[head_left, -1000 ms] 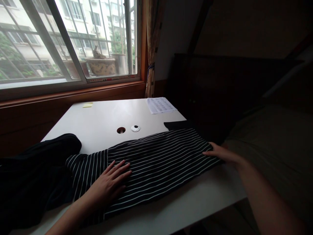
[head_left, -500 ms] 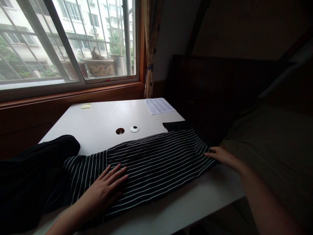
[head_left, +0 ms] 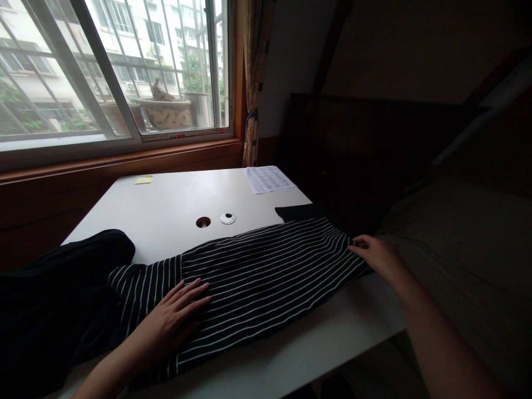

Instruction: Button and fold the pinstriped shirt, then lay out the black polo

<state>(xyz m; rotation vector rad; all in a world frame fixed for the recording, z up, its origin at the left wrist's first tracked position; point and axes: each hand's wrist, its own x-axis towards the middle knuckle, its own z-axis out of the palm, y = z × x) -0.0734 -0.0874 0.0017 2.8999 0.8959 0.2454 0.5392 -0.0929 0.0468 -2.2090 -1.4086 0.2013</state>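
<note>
A black shirt with thin white stripes (head_left: 266,271) lies spread across the white table. My left hand (head_left: 177,310) rests flat on its left part, fingers extended and a little apart. At the shirt's right end, my right hand (head_left: 372,252) pinches the edge between thumb and fingers, and the cloth there is drawn into small folds. Plain dark cloth (head_left: 62,293) is bunched at the left; whether it is joined to the shirt I cannot tell. Another plain black piece of cloth (head_left: 297,213) shows past the shirt's far edge.
The white table (head_left: 178,199) has a round cable hole (head_left: 203,222) and, beside it, a white round cover (head_left: 228,218). Printed sheets (head_left: 269,180) lie at the far right corner, a yellow sticky note (head_left: 143,180) at the far left. A barred window (head_left: 166,66) stands behind.
My right hand has lifted slightly, pulling the shirt's right edge up with it. My left hand has slid a little left on the cloth. The view has shifted slightly.
</note>
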